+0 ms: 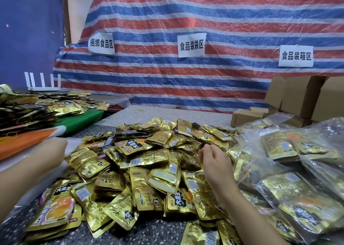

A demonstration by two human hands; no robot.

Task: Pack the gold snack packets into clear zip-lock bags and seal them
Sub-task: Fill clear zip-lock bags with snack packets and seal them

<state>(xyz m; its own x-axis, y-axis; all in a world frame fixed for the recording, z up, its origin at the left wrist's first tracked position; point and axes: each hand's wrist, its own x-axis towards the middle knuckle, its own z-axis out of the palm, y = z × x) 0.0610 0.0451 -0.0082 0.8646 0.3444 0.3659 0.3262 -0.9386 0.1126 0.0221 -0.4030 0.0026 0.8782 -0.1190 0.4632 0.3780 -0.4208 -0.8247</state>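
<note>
- The right hand is hovering over the middle of the loose heap of gold snack packets, fingers curled inward and gripping nothing that I can make out.
- The left hand is reaching toward the table's left edge; it is blurred, so I cannot tell how its fingers are lying.
- Judging by this, a fresh bag is being fetched; gathering packets into a flat, aligned stack should be helping them slide in cleanly.
- Filled clear zip-lock bags are piling along the right edge.
- The speckled table is standing before a striped tarp carrying paper signs, with cardboard boxes at the far right corner.
</note>
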